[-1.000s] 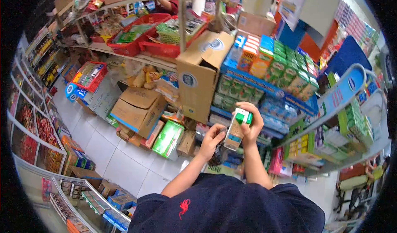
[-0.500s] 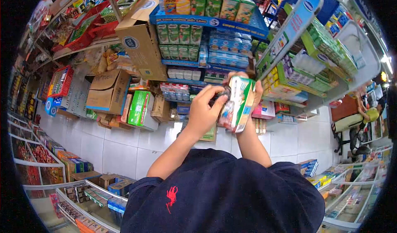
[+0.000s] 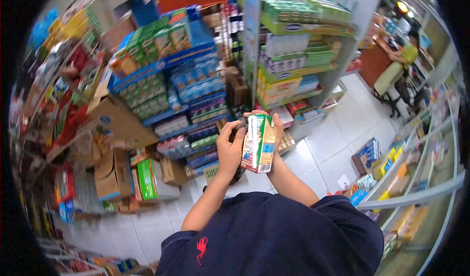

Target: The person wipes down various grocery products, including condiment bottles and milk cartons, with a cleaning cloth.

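In front of my chest is a green, white and brown drink carton (image 3: 265,146), its barcode at the bottom and a pale strip, perhaps a wrapped straw, along one face. My right hand (image 3: 278,134) grips it from the right side and behind, some fingers hidden by it. My left hand (image 3: 229,149) is closed at the carton's left edge, thumb and fingers bent against it. Something small and dark shows by the left fingertips; I cannot make out what it is.
A blue display rack (image 3: 161,65) of drink cartons stands ahead to the left, beside an open cardboard box (image 3: 120,122). A shelf unit (image 3: 293,29) holds more cartons. Glass cases (image 3: 416,197) line the right. A person in yellow (image 3: 409,56) sits far right.
My view has swung to the right, so the racks shift left and the seated person shows more. The carton has turned, its barcode end now facing me. Both hands stay on it.
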`<state>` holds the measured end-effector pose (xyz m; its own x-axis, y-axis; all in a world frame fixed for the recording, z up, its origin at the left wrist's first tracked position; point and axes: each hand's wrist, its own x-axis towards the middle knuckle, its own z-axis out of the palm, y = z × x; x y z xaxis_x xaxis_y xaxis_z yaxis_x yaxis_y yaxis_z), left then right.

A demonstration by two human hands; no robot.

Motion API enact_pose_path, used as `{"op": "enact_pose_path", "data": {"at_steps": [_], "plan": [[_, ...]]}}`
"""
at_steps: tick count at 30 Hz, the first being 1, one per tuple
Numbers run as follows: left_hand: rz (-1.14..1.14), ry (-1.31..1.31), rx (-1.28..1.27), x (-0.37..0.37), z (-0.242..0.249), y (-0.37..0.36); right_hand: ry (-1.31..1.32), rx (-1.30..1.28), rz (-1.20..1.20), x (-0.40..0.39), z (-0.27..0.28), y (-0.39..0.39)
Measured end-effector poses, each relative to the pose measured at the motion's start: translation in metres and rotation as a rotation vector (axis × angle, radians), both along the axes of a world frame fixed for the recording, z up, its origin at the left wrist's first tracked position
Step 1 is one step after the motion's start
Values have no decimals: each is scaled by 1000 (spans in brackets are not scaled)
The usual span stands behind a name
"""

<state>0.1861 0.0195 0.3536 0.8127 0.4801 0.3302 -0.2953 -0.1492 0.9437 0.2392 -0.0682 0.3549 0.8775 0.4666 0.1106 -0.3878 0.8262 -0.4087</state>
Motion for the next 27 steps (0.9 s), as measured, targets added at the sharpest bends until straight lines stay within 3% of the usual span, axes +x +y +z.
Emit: {"op": "enact_pose_path", "data": {"at_steps": [2,3,4,5,6,10,11,14,16,18,22,26,27], "plan": [[-47,-49,-95,13,9,-7,-43,-11,-20,2,1,-16],[-2,-96,-17,14,18,-9,-73,-88,-110,1,0,-20],[-86,-152,51,18,24,-8,-104,-171,-196,2,2,-24],[-168,-167,202,20,33,-15,-87,-136,-97,6,-11,-35],[-242,-184,350,21,41,-22,-107,-171,-213,9,-14,-38],[-411,-197,508,7,44,-46,-9,-160,-291,21,9,-66],[-402,-261,504,4,39,-56,-112,-211,-362,27,6,-74],[-442,-137,178,4,19,-59,-236,-262,-435,26,8,-82],[-290,-98,138,22,11,-57,-228,-97,-384,21,12,-83],[-246,132,67,30,2,-43,-271,-114,-352,25,18,-84],[-367,119,-15,31,0,-28,-424,-404,-459,19,29,-75],[-842,129,-372,21,5,-19,-658,-833,-809,18,32,-56],[-773,201,-222,18,6,-22,-689,-865,-839,13,37,-51]]}}
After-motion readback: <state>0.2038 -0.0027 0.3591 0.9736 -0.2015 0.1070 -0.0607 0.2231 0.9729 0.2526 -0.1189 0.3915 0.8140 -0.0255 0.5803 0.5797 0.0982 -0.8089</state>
